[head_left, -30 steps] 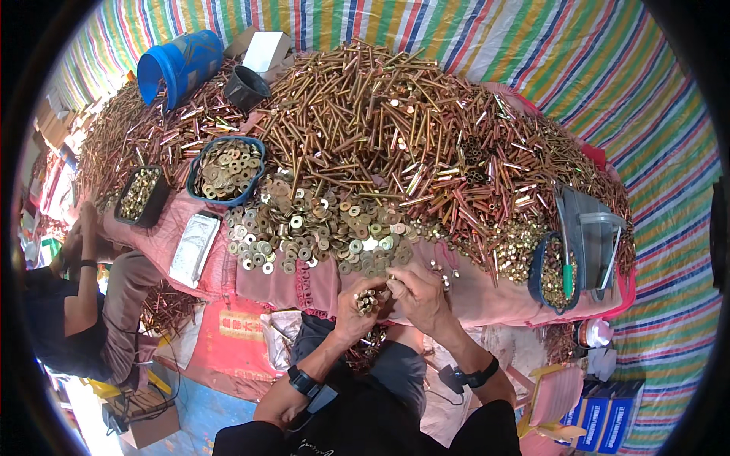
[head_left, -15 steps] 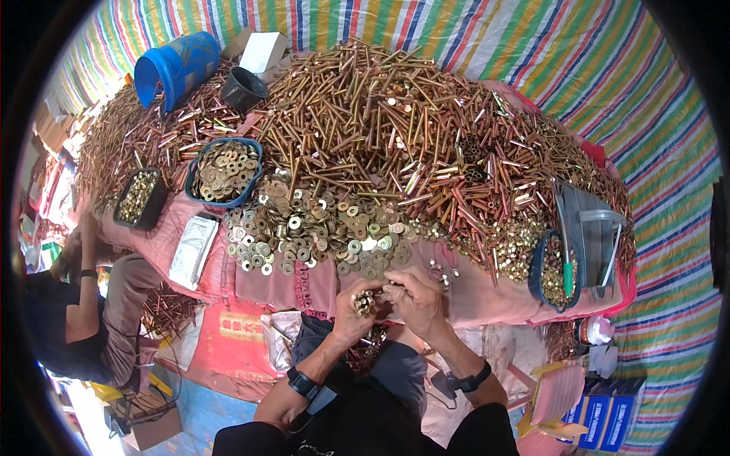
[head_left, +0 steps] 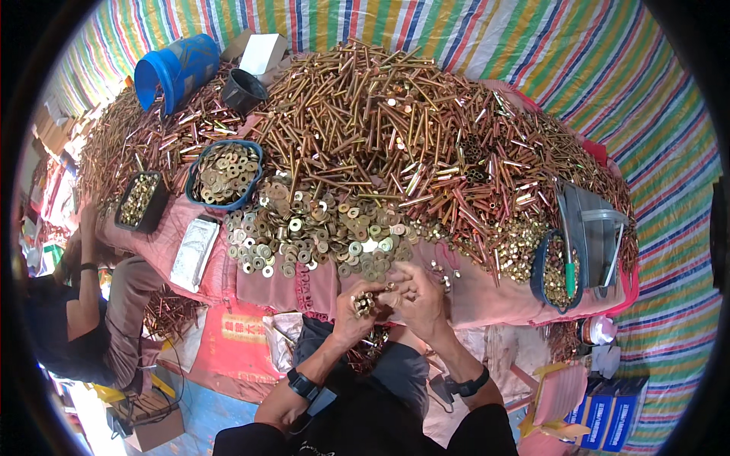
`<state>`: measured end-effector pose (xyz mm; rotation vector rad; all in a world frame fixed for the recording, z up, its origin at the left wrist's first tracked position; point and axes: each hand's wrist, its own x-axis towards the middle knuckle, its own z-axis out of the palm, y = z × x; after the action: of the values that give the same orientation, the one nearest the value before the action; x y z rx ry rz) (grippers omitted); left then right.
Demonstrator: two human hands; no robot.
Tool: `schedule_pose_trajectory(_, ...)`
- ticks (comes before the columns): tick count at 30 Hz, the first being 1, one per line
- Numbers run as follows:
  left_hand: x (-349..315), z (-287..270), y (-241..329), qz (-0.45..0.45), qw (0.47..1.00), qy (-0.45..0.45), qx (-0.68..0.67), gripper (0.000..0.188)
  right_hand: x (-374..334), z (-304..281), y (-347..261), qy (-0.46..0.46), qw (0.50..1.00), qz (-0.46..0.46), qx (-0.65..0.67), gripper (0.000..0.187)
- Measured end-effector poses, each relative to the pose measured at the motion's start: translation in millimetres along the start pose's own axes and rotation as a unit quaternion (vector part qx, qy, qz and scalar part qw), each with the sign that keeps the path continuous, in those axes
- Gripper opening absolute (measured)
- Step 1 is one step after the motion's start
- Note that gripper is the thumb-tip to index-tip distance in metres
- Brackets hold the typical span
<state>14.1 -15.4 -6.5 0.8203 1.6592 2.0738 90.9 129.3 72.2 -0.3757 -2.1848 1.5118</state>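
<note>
Two bare hands of yours come close together at the near edge of the pink cloth. Your left hand (head_left: pixel 348 319) is closed around a bundle of metal fasteners (head_left: pixel 363 305), their brass-coloured ends pointing up. Your right hand (head_left: pixel 424 304) is just to the right of it, fingers bent toward the bundle; whether they pinch a piece, you cannot tell from this view.

Just beyond your hands lies a loose heap of washers (head_left: pixel 327 235), and far behind it a large mound of long metal rods (head_left: pixel 365 121). To the right, a dark blue basket (head_left: pixel 537 283) holds small brass-coloured pieces, with a green pen (head_left: pixel 570 281) at its right side. To the left, you have a blue tray (head_left: pixel 219 205) of washers, a black tub (head_left: pixel 154 216) of small pieces and a silver packet (head_left: pixel 193 253) on the cloth. A blue bucket (head_left: pixel 194 64) lies tilted at the far left. Another person (head_left: pixel 72 319) sits at the near left.
</note>
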Motion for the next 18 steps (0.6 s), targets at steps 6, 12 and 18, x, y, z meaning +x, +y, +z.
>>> schedule_pose_trajectory(6, 0, -2, -4, -0.007, 1.000, -0.008, 0.002, 0.025, 1, -4, 2, 0.001, 0.987, -0.118, -0.105, 0.025)
schedule_pose_trajectory(12, 0, 3, 1, -0.079, 0.995, -0.001, -0.068, 0.018, -6, -5, 12, 0.048, 0.997, 0.033, -0.051, 0.023)
schedule_pose_trajectory(18, 5, 6, 5, -0.070, 0.996, 0.045, 0.024, 0.015, -26, -33, 29, -0.043, 0.983, 0.149, 0.097, 0.024)
